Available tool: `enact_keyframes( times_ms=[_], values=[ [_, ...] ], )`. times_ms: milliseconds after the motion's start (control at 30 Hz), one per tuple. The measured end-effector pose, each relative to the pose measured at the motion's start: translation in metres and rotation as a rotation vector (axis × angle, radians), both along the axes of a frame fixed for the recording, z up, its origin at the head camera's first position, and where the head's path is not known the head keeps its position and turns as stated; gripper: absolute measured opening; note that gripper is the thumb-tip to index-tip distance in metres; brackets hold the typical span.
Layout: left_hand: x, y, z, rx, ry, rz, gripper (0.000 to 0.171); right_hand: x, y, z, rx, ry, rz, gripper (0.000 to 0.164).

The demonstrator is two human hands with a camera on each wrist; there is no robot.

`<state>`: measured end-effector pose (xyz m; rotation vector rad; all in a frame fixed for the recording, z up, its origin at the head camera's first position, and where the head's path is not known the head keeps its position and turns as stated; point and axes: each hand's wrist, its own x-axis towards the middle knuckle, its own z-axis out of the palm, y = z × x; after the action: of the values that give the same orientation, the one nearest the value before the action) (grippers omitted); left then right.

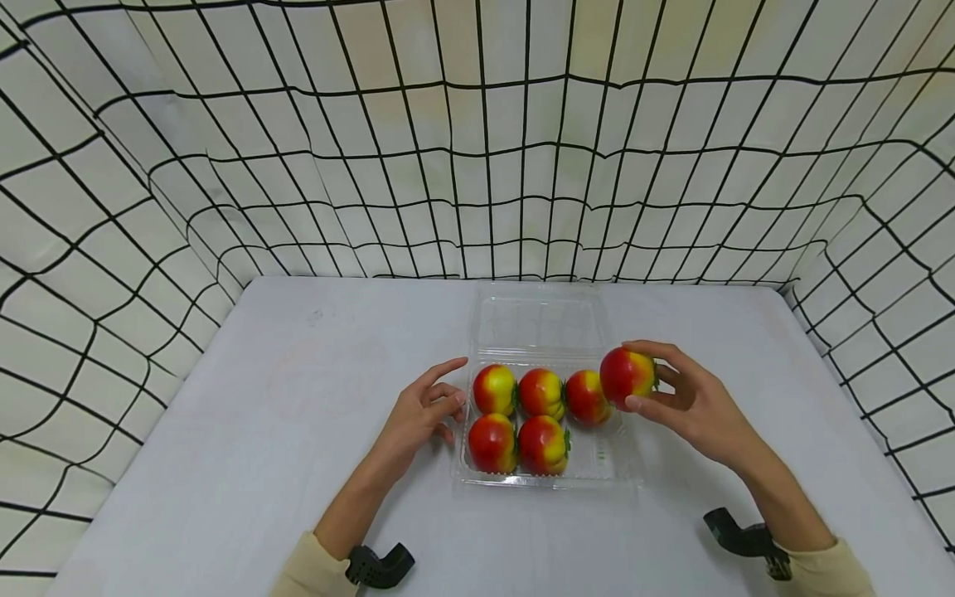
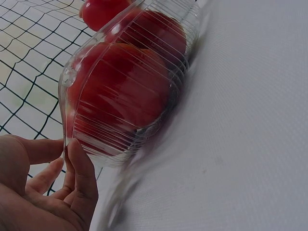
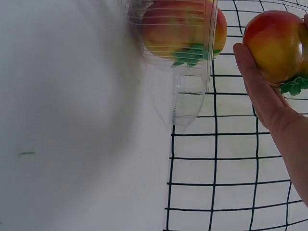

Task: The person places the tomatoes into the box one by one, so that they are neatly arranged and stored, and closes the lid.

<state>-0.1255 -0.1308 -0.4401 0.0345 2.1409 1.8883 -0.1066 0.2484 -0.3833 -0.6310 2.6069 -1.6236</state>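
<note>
A clear plastic clamshell box lies with its lid folded back on the white table. Inside stand round red-and-yellow fruits with green leafy tops: three in the back row, such as the left one, and two in front, including the middle one. At the box's left side, my left hand pinches its rim between thumb and finger, as the left wrist view shows. My right hand grips another such fruit between thumb and fingers, raised over the box's right side.
Black grid netting hangs before a pale backing along the table's back and sides. The white tabletop spreads around the box. Black wrist devices sit on both forearms, at the beige sleeves.
</note>
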Motion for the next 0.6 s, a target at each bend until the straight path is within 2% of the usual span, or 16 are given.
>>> enact_keyframes(
  times_ms=[400, 600],
  values=[
    [0.001, 0.0, 0.001, -0.007, -0.003, 0.001, 0.056, 0.007, -0.008, 0.0, 0.1, 0.019, -0.019, 0.066],
    [0.001, 0.0, 0.001, -0.004, -0.002, 0.0, 0.056, 0.009, -0.011, -0.002, 0.102, 0.016, -0.01, 0.066]
  ],
)
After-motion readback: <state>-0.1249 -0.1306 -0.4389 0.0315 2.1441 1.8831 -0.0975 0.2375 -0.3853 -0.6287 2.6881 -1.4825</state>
